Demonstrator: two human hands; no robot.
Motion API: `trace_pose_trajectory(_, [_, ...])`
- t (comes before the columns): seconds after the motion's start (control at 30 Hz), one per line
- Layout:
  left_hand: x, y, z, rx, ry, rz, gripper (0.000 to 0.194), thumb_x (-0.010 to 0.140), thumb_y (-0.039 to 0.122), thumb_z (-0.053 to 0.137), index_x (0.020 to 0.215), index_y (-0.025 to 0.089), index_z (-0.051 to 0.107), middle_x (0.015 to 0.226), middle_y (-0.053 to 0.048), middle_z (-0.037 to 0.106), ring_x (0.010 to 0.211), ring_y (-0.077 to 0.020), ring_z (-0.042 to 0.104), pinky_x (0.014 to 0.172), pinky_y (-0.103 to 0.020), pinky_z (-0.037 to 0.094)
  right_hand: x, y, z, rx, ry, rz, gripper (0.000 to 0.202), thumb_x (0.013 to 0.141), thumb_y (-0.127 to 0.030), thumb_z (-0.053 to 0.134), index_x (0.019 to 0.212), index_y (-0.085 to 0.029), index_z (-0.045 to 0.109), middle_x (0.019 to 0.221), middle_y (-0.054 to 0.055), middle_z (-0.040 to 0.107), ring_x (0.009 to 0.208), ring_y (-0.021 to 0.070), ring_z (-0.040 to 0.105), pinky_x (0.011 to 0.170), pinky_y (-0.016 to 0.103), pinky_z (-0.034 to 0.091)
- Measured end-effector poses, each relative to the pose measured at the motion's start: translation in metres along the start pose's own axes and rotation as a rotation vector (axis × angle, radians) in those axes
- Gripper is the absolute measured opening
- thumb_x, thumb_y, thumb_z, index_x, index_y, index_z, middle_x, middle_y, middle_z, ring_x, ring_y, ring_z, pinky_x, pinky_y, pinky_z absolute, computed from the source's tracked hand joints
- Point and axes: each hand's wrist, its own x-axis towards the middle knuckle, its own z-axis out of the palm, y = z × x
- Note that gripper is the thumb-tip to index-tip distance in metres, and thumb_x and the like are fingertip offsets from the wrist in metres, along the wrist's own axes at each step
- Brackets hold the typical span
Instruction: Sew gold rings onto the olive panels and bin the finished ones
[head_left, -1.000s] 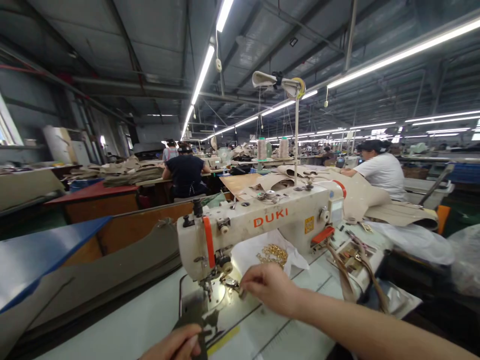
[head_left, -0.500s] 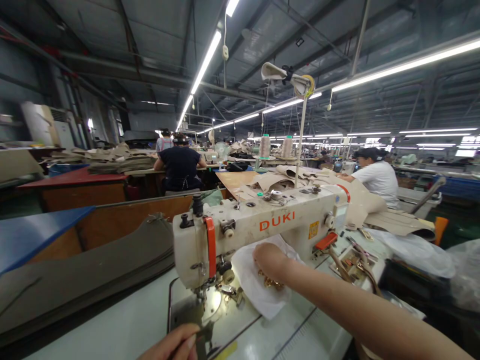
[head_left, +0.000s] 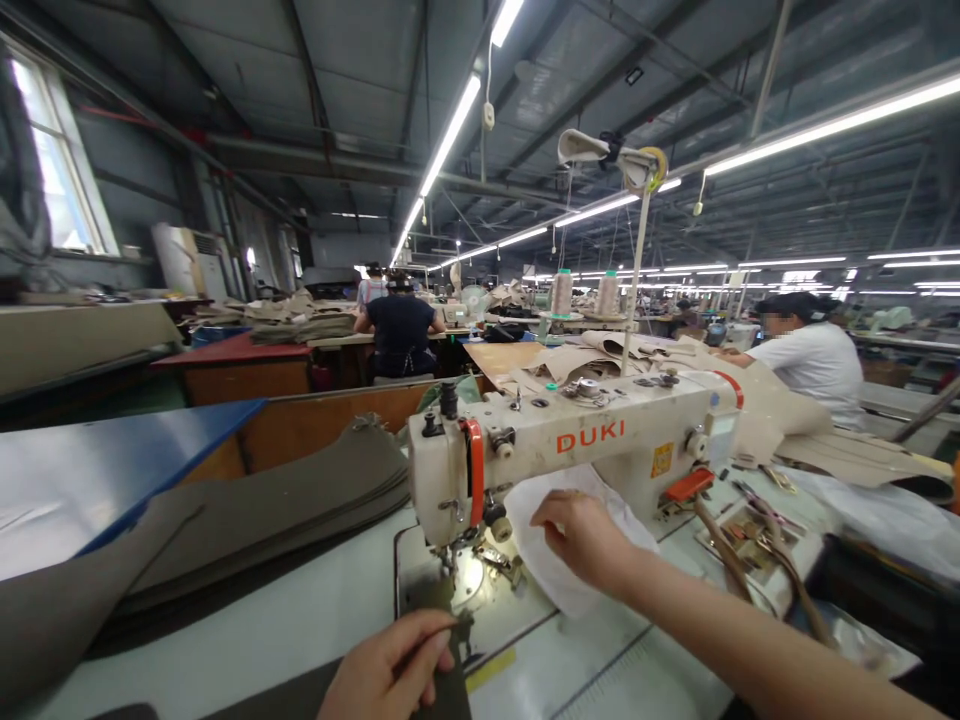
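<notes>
At the front of the sewing machine, my left hand pinches the edge of a dark grey-brown fabric piece between thumb and fingers, close to the needle plate. My right hand is over a white cloth or bag lying under the machine arm. Its fingers are curled together at the tips; whatever they hold is too small or hidden to make out. The lit needle area and metal presser parts lie between the two hands.
Stacked dark fabric panels lie left of the machine. To the right is a tray with small metal parts and straps. Thread cones stand behind. Co-workers sit ahead and at right.
My view has turned left. My right hand has lifted from the gold metal pieces on the white cloth, its fingers now showing. More of the fabric under my left hand has come into view.
</notes>
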Motion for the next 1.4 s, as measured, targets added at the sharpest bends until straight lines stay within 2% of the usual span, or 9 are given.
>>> trace_pose_trajectory(0.07, [-0.001,0.002,0.001,-0.007,-0.004,-0.002,0.031,0.080,0.040,0.045,0.092,0.021,0.067,0.072,0.001,0.068,0.057,-0.0147,0.059,0.057,-0.023,0.047,-0.016,-0.021,0.003,0.131,0.007,-0.065,0.037,0.069,0.002,0.049,0.091,-0.019,0.070,0.092,0.002,0.069,0.083,0.0116,0.064,0.074,0.018,0.046])
trace_pose_trajectory(0.13, [-0.001,0.000,0.002,-0.016,-0.014,0.005,0.030,0.081,0.039,0.045,0.093,0.021,0.066,0.072,0.001,0.068,0.057,-0.0142,0.059,0.056,-0.023,0.046,-0.025,-0.041,0.013,0.460,0.020,-0.082,0.037,0.062,0.002,0.050,0.085,-0.017,0.071,0.082,0.002,0.069,0.073,0.0119,0.062,0.067,0.019,0.046])
trace_pose_trajectory(0.23, [0.000,-0.005,0.002,-0.034,-0.016,-0.001,0.029,0.081,0.039,0.045,0.090,0.021,0.066,0.070,0.002,0.067,0.056,-0.0136,0.059,0.054,-0.022,0.045,-0.022,-0.058,0.034,0.908,-0.019,0.032,0.029,0.061,-0.002,0.053,0.078,-0.017,0.072,0.070,0.000,0.068,0.063,0.0113,0.060,0.060,0.021,0.045])
trace_pose_trajectory(0.37, [0.000,-0.011,0.002,-0.083,0.001,-0.004,0.029,0.082,0.040,0.046,0.085,0.019,0.065,0.070,0.001,0.067,0.054,-0.0132,0.058,0.053,-0.023,0.045,-0.011,-0.063,0.057,1.363,-0.062,0.157,0.014,0.059,-0.016,0.070,0.073,-0.016,0.071,0.065,-0.001,0.066,0.059,0.0104,0.058,0.058,0.022,0.044])
trace_pose_trajectory(0.53, [0.000,-0.009,0.000,-0.149,0.035,0.003,0.030,0.082,0.043,0.047,0.078,0.018,0.064,0.067,0.000,0.065,0.053,-0.0127,0.056,0.052,-0.023,0.045,-0.009,-0.061,0.065,1.318,0.017,0.190,0.013,0.061,-0.026,0.077,0.067,-0.016,0.072,0.063,0.000,0.066,0.058,0.0117,0.058,0.057,0.023,0.045])
trace_pose_trajectory(0.8, [0.002,-0.008,0.000,-0.202,0.045,-0.032,0.032,0.079,0.045,0.049,0.081,0.017,0.063,0.067,0.000,0.064,0.052,-0.0121,0.055,0.049,-0.023,0.042,-0.005,-0.059,0.072,1.340,0.111,0.112,0.022,0.059,-0.038,0.081,0.068,-0.019,0.074,0.070,0.002,0.068,0.065,0.0143,0.062,0.061,0.025,0.048])
trace_pose_trajectory(0.97, [0.002,-0.006,0.001,-0.258,0.004,-0.050,0.033,0.077,0.047,0.051,0.077,0.016,0.062,0.066,-0.001,0.064,0.050,-0.0114,0.054,0.048,-0.023,0.040,-0.005,-0.057,0.073,1.427,-0.039,0.179,0.025,0.059,-0.038,0.082,0.070,-0.017,0.073,0.065,0.002,0.068,0.061,0.0135,0.062,0.060,0.025,0.049])
trace_pose_trajectory(1.17, [0.002,0.001,-0.005,-0.408,-0.110,-0.130,0.040,0.069,0.055,0.059,0.075,0.015,0.061,0.058,0.002,0.062,0.046,-0.0100,0.053,0.046,-0.022,0.037,-0.008,-0.056,0.070,1.511,-0.123,0.167,0.024,0.057,-0.031,0.083,0.072,-0.015,0.071,0.065,0.000,0.069,0.061,0.0105,0.062,0.061,0.022,0.048])
trace_pose_trajectory(1.4, [0.002,-0.005,-0.008,-0.527,-0.223,-0.149,0.044,0.068,0.057,0.065,0.077,0.014,0.060,0.058,0.001,0.064,0.045,-0.0081,0.054,0.046,-0.020,0.037,-0.013,-0.058,0.057,1.639,-0.308,0.194,0.024,0.059,-0.030,0.083,0.074,-0.014,0.073,0.064,0.002,0.069,0.061,0.0114,0.065,0.064,0.024,0.051])
